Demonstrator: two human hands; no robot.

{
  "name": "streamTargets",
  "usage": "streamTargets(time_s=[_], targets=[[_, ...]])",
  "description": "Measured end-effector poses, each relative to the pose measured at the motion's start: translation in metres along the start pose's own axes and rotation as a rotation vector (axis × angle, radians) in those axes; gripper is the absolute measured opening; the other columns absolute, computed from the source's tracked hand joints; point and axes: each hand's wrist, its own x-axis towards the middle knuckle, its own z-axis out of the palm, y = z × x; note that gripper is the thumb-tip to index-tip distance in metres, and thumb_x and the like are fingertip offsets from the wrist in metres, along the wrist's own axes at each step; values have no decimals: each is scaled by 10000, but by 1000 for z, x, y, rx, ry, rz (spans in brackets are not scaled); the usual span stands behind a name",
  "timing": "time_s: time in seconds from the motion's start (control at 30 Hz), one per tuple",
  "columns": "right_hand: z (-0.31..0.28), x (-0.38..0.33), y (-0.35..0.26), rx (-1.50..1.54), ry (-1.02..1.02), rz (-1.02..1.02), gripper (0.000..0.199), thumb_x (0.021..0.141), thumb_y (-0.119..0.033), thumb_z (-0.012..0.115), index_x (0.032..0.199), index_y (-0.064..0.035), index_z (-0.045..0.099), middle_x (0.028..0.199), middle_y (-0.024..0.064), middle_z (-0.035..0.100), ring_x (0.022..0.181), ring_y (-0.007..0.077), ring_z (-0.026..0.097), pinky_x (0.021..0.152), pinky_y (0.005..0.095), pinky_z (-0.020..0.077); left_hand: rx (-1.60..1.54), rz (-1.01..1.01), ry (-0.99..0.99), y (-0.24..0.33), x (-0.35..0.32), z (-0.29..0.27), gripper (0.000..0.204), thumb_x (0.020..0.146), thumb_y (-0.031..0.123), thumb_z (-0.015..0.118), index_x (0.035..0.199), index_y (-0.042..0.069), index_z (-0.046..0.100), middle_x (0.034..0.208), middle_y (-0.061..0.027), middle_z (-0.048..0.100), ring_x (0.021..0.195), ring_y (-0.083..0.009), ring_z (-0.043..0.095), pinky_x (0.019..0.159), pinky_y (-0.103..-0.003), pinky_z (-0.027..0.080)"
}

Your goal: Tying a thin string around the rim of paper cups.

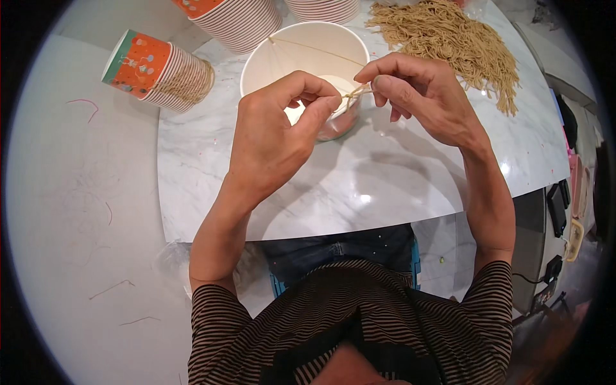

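A white paper bucket stands in front of me on the marble-patterned table, its open mouth facing up. A thin tan cord runs from the far left part of its rim across the opening toward my right hand. My left hand is closed in a pinch on the cord at the near right side of the rim. Thumb and forefinger of my right hand pinch the cord just to the right, where strands cross in a loop or knot. The exact shape of the knot is too small to tell.
A heap of cut tan cords lies at the back right. At the left lies a stack of orange and green paper buckets with cords on it; more stacked buckets stand at the back. The table's near edge curves before my lap.
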Motion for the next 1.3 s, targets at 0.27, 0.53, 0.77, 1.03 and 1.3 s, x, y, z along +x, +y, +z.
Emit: streamTargets(time_s=[0.27, 0.53, 0.77, 1.03, 1.3], targets=[[6, 2, 12, -22, 46, -123, 158, 984, -141, 703, 1033, 4, 743, 857, 11, 702, 704, 64, 613, 616, 234, 527, -31, 30, 42, -2, 0, 4, 125, 910, 80, 721, 959, -34, 738, 825, -79, 748, 759, -139, 655, 758, -296, 539], [6, 1, 13, -169, 104, -133, 189, 964, -160, 685, 956, 18, 747, 773, 0, 722, 668, 35, 531, 594, 220, 420, 9, 82, 45, -6, -2, 0, 94, 884, 58, 723, 945, -10, 748, 822, -67, 749, 749, -141, 669, 732, -296, 544], [6, -1, 10, -235, 163, -203, 205, 963, -175, 683, 914, 15, 743, 716, -11, 702, 638, 34, 515, 575, 222, 412, 88, 172, 50, -5, -2, 0, 58, 870, 32, 708, 904, -7, 736, 829, -81, 749, 772, -162, 698, 742, -298, 551], [-8, -1, 13, -41, 0, -39, 239, 1015, -214, 628, 1043, 0, 731, 788, -3, 669, 665, 58, 567, 603, 241, 507, -63, 121, 35, -15, -4, -2, 69, 908, 33, 695, 954, -13, 719, 849, -77, 747, 790, -157, 674, 787, -300, 537], [-13, 1, 19, 160, 20, -1, 197, 989, -179, 693, 984, 17, 710, 828, 4, 662, 676, 63, 583, 607, 245, 517, -76, 23, -29, -7, -4, -3, 98, 933, 55, 704, 993, -17, 729, 909, -23, 727, 842, -110, 614, 805, -264, 494]])
